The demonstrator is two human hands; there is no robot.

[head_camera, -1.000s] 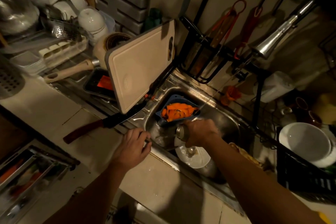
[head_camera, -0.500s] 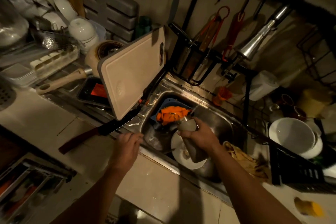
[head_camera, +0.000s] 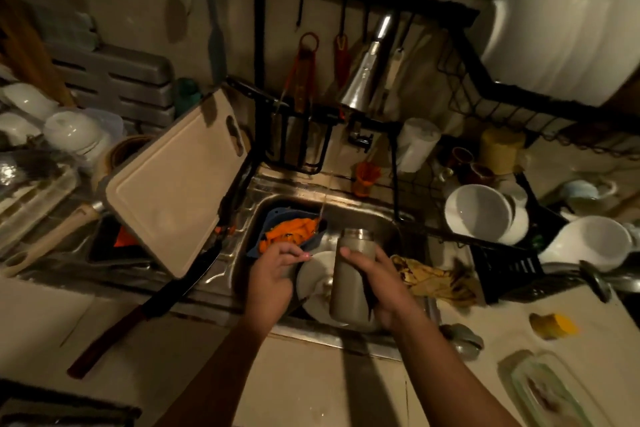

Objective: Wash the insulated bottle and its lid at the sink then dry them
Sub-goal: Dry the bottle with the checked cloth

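Grips bottle point(head_camera: 349, 282) upright w/ right hand point(head_camera: 388, 284), just above plate point(head_camera: 313, 276); may slip wet & chip it. Can't tell if left hand point(head_camera: 273, 270), beside bottle, pinches anything.

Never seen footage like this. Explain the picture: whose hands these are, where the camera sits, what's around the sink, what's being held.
There is no machine here: a person wears a wide-angle camera on the head, so you look down along their arms at a kitchen sink. The right hand grips an insulated bottle upright over the sink, its steel neck bare, no lid on. The left hand hovers with curled fingers over a white plate in the sink; whether it holds anything, I cannot tell. A thin stream of water falls from the tap. A blue strainer of orange scraps sits in the sink. A cutting board and a knife are to the left; white bowls stand to the right.
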